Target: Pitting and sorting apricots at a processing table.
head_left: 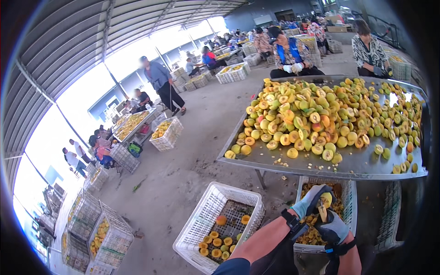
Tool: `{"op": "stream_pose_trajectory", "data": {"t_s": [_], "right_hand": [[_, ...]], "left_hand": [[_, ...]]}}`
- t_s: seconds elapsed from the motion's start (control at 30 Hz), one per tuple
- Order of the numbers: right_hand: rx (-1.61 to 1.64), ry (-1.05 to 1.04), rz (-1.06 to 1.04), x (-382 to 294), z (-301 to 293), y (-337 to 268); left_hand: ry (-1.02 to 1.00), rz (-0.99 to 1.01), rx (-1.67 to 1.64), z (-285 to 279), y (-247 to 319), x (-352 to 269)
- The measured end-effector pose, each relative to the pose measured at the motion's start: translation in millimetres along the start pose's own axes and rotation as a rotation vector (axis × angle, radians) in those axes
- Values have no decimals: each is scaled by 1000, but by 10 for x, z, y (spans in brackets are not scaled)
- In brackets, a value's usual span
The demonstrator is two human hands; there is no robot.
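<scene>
My left hand (312, 201), in a grey and black work glove, holds a yellow peach piece (326, 199) above a white plastic crate (350, 220). Just below it, my gloved right hand (332, 227) grips a pitting tool with a wooden handle (322, 212); its tip meets the fruit and is hidden. Brown-orange pits and scraps (307, 230) fill much of the crate underneath. Left of my forearms stands another white crate (192, 223), with several hollowed peach halves (216, 242) on its bottom. Ahead, a metal table (254, 161) carries a large heap of halved peaches (309, 117).
Two seated people (292, 55) (369, 51) work across the table. A person (158, 79) stands on the concrete floor (165, 192) at left. Stacked fruit crates (113, 237) stand lower left. A further crate (388, 216) sits under the table's right side.
</scene>
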State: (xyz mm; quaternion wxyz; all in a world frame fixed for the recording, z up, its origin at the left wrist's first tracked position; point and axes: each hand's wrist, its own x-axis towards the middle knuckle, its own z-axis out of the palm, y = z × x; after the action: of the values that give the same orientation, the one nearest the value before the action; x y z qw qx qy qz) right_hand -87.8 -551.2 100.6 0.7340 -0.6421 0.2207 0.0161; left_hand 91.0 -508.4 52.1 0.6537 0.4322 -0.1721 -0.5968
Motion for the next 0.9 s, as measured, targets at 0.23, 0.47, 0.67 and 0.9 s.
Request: {"op": "stream_pose_trajectory", "data": {"t_s": [0.23, 0.47, 0.67, 0.9], "right_hand": [[277, -150, 128, -18, -29, 57], [456, -238, 167, -36, -120, 107], [536, -83, 78, 3, 101, -44], [-242, 18, -129, 152, -153, 234]], "left_hand": [[-167, 212, 118, -56, 21, -95], [-352, 173, -65, 71, 100, -117], [238, 292, -80, -183, -159, 272], [655, 541, 628, -488, -109, 186]]}}
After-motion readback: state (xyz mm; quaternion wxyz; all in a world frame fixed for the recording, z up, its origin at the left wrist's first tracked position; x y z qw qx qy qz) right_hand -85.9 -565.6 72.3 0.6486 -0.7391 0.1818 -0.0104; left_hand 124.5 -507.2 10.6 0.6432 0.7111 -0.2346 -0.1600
